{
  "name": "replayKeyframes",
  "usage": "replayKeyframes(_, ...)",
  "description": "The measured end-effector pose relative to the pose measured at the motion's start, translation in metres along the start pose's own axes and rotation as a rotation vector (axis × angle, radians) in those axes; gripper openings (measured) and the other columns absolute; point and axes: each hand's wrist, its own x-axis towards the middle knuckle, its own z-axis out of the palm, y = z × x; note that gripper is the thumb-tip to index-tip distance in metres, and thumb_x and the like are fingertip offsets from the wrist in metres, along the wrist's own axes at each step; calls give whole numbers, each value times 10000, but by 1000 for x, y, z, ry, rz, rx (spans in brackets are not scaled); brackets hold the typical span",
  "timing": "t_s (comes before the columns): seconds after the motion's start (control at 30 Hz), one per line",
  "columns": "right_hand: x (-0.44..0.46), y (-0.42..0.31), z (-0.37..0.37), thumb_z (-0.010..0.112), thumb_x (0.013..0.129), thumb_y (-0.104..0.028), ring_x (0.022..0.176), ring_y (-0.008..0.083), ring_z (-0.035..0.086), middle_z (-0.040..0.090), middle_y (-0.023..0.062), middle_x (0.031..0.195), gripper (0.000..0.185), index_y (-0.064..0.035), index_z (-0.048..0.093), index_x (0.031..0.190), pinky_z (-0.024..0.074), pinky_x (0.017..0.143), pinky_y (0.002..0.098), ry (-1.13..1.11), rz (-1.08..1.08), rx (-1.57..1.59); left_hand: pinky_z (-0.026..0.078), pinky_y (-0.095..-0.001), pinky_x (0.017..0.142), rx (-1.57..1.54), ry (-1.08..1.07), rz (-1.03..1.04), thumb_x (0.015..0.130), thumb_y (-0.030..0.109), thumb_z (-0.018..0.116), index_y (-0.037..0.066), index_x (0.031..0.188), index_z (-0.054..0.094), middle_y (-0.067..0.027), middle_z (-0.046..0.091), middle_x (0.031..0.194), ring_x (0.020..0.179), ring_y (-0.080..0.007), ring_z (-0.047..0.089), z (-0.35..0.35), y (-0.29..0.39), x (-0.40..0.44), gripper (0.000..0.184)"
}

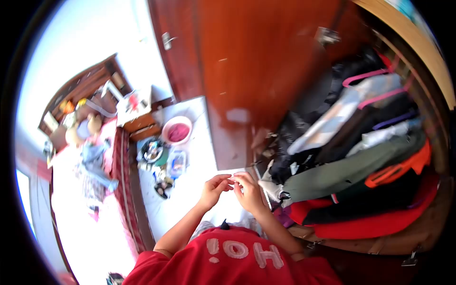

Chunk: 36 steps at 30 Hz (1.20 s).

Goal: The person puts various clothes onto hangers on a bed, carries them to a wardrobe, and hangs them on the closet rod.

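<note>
In front of the red shirt [237,254], my left hand [216,191] and my right hand [248,192] meet at the fingertips. Both hands have their fingers bent and brought together. Anything held between the fingertips is too small to make out. Below the hands is the pale tiled floor [190,209]. Nearest on the right are the hanging clothes [342,175], with a green-grey garment close to my right hand.
A reddish-brown wooden door [256,61] stands ahead. At left are a bed [95,237] with clothes and soft toys, and a small nightstand [137,124]. A pink basin [178,131], a clear plastic box [176,164] and shoes lie on the floor.
</note>
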Motion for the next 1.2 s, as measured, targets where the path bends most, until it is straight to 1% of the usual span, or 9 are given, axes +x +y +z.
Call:
replayKeyframes(0.2, -13, -43, 152, 533, 773, 97, 835, 240, 617, 566, 138, 1036, 263, 3, 599, 1009, 536, 621, 295, -284, 56, 93, 507, -288, 753, -125, 260, -35, 923, 119, 505, -7, 1162, 551, -108, 637, 966, 801, -147, 616, -135, -7, -93, 274)
replayKeyframes(0.37, -16, -84, 269, 520, 761, 118, 790, 167, 598, 546, 122, 1112, 424, -25, 553, 1158, 516, 609, 255, -547, 19, 152, 504, -284, 770, -210, 453, 35, 929, 123, 500, -8, 1175, 532, -101, 636, 978, 847, -162, 621, -241, -1, -160, 280)
replayKeyframes(0.6, -22, -117, 383, 515, 759, 86, 779, 185, 595, 529, 130, 1135, 461, -30, 524, 1206, 511, 614, 264, -907, -19, 196, 492, -277, 773, -262, 856, 76, 931, 131, 495, 1, 1181, 528, -102, 633, 984, 850, -158, 617, -338, -10, -260, 284)
replayKeyframes(0.63, -24, -119, 400, 513, 758, 85, 768, 179, 591, 527, 128, 1134, 464, -24, 519, 1209, 510, 614, 262, -959, 1, 202, 491, -277, 774, -281, 927, 86, 932, 134, 493, 2, 1180, 528, -101, 633, 985, 849, -155, 616, -346, -12, -276, 284)
replayKeyframes(0.67, -27, -120, 416, 507, 756, 85, 742, 171, 577, 532, 124, 1106, 459, -15, 519, 1204, 506, 616, 263, -982, -64, 221, 485, -275, 775, -291, 1003, 103, 934, 140, 489, 6, 1175, 531, -99, 633, 988, 841, -150, 615, -350, -11, -292, 279)
replayKeyframes(0.83, -35, -157, 506, 519, 750, 77, 738, 172, 566, 533, 116, 1064, 452, -16, 524, 1193, 493, 608, 263, -1224, -162, 329, 481, -272, 767, -348, 1404, 94, 938, 150, 491, 15, 1174, 527, -97, 635, 985, 834, -149, 616, -367, -19, -367, 274)
replayKeyframes(0.93, -44, -180, 564, 522, 778, 61, 775, 149, 591, 519, 112, 1112, 442, -24, 517, 1211, 512, 641, 245, -1403, -204, 403, 484, -277, 764, -341, 1568, 121, 936, 140, 485, 16, 1168, 530, -95, 638, 977, 829, -150, 617, -375, -25, -402, 266)
replayKeyframes(1.1, -71, -207, 658, 522, 778, 48, 747, 165, 623, 589, 114, 1048, 380, -19, 562, 1150, 510, 632, 257, -1641, -285, 592, 492, -267, 730, -342, 1901, 76, 930, 109, 480, 12, 1144, 543, -86, 644, 949, 810, -142, 619, -384, -31, -434, 243)
replayKeyframes(1.2, -110, -204, 712, 510, 786, 23, 723, 150, 628, 640, 96, 945, 328, -15, 587, 1103, 507, 619, 269, -1735, -243, 545, 488, -253, 718, -350, 2054, 27, 915, 91, 500, 5, 1131, 549, -82, 645, 948, 826, -134, 615, -375, -59, -454, 238)
